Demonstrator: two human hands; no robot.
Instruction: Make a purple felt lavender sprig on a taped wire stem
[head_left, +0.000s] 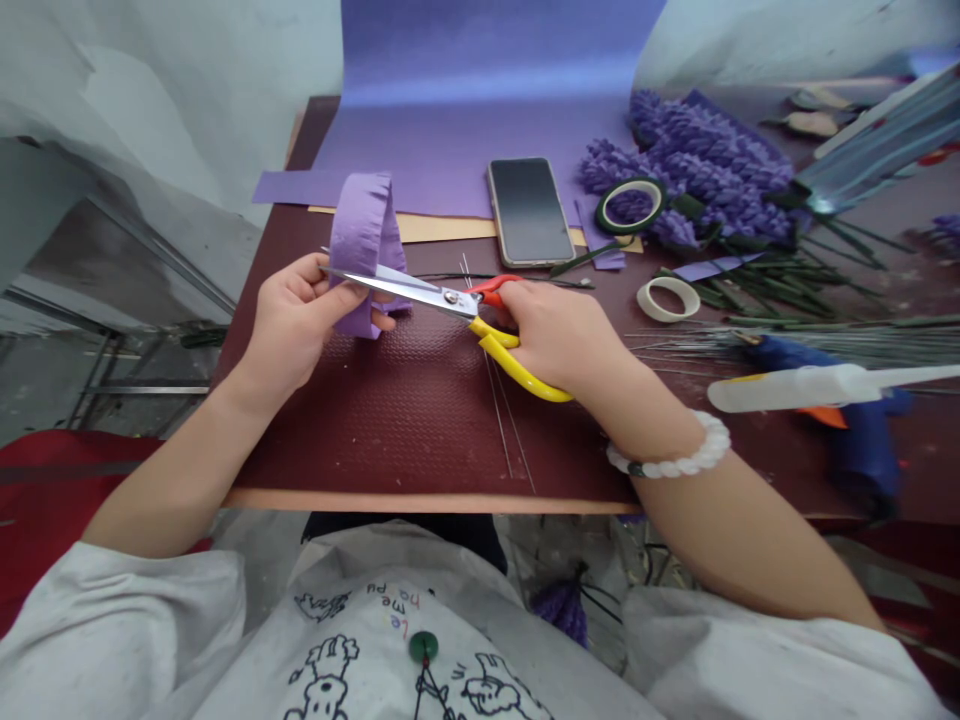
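Note:
A curled strip of purple crepe paper (pixel 355 225) is pinched between the fingers and thumb of my left hand (pixel 292 320). Its upper edge looks fringed with small cuts. My right hand (pixel 559 330) grips a pair of scissors (pixel 420 290) by handles with red and yellow sleeves. The blades point left and lie across the strip, near my left thumb; I cannot tell whether paper sits between them. Part of the strip is hidden behind the blades and fingers.
A phone (pixel 530 212) lies on purple sheet paper (pixel 450 150). To the right are green tape (pixel 630 205), a white tape roll (pixel 667 299), purple flower bunches (pixel 712 170), wires (pixel 825 345), a white bottle (pixel 795 388) and a blue glue gun (pixel 862 440). Thin wires (pixel 499 420) lie before me.

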